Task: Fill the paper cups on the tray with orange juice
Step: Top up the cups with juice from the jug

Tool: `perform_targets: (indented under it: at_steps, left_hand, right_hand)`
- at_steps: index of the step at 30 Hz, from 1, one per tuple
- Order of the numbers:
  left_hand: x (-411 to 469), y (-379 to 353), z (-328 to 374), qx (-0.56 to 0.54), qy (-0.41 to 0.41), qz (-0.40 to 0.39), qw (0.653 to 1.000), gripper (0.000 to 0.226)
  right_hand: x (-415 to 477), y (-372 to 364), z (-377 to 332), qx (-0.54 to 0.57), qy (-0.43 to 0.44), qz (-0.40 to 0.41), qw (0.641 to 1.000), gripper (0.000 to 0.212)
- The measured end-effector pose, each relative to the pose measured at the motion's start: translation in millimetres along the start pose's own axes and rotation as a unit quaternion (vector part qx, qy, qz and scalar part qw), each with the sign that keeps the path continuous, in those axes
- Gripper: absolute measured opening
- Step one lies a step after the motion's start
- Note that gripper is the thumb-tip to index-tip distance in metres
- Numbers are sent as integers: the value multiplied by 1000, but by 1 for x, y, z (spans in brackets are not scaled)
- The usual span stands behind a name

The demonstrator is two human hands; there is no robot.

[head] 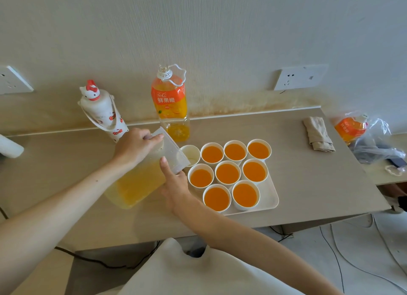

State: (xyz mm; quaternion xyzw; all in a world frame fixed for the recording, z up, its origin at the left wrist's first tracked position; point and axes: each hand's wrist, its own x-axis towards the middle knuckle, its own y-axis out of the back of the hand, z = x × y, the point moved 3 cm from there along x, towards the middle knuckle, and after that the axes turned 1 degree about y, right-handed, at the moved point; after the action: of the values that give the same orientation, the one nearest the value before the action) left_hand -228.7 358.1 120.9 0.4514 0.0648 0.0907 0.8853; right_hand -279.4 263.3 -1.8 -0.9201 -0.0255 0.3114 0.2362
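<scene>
While both hands, left (134,146) and right (174,184), grip a tilted pitcher (141,177) over the last empty cup (190,154) on the tray (272,197), overtipping could flood neighbouring full cups.

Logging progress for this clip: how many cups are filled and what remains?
Done: eight cups on the tray hold orange juice, for example the front one. In hand: both hands, left and right, tilt the pitcher toward the empty cup at the back left. Left: that ninth cup; no juice shows in it yet.
</scene>
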Motion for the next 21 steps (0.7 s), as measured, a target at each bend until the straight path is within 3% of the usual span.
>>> perform_targets:
  at_steps: [9, 13, 21]
  left_hand:
    - [2, 2, 3, 10, 11, -3, 1000, 52]
    - [3, 4, 4, 8, 8, -4, 1000, 54]
    - [3, 4, 2, 9, 7, -4, 1000, 54]
  right_hand:
    - [0, 0, -4, 15, 11, -25, 1000, 109]
    - [-4, -1, -10, 37, 36, -54, 997, 100]
    - [-4, -2, -11, 29, 26, -41, 998, 108]
